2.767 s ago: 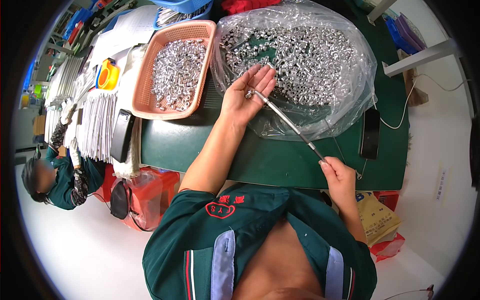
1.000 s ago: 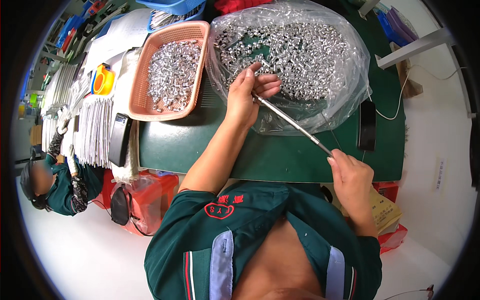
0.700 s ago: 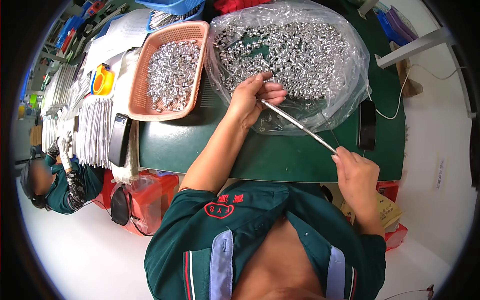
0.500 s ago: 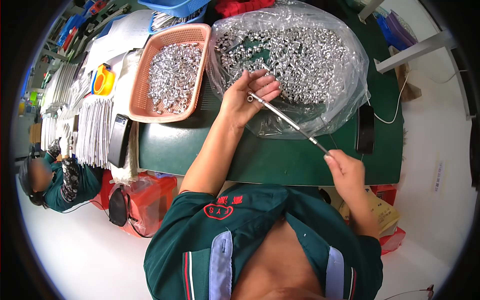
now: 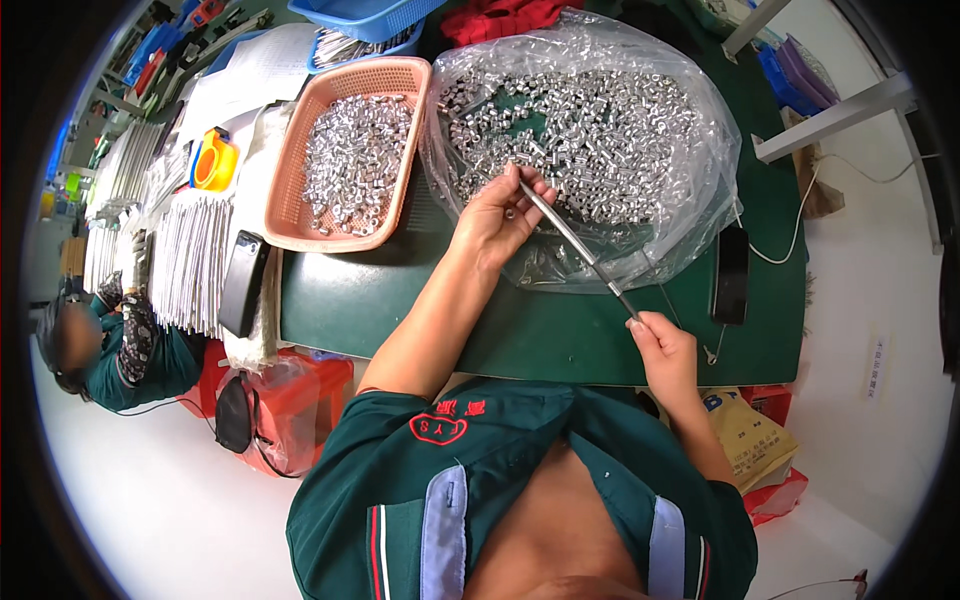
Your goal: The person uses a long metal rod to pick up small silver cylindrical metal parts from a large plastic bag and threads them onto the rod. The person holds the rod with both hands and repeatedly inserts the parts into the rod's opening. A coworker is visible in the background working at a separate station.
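Observation:
A thin metal rod (image 5: 571, 238) slants between my two hands over the near edge of the plastic bag. Its upper part is silver; lower down it is darker, with a short silver band. My left hand (image 5: 492, 222) is closed round the upper end, thumb and fingertips at the tip. A small ring-shaped metal piece (image 5: 510, 213) shows in its palm. My right hand (image 5: 666, 352) pinches the lower end between thumb and forefinger. Just beyond my left hand, many small silver metal sleeves (image 5: 610, 140) lie in the open clear plastic bag (image 5: 700, 235).
An orange-pink basket (image 5: 277, 190) of similar small metal pieces stands left of the bag, with blue baskets (image 5: 365, 22) behind. Phones lie at the right (image 5: 732, 275) and left (image 5: 244, 283). Bundled white strips (image 5: 188, 260) and a seated co-worker (image 5: 135, 345) are farther left.
My right hand has moved left and slightly down with the rod's lower end. The fingers of my left hand, spread before, have curled in round the upper end.

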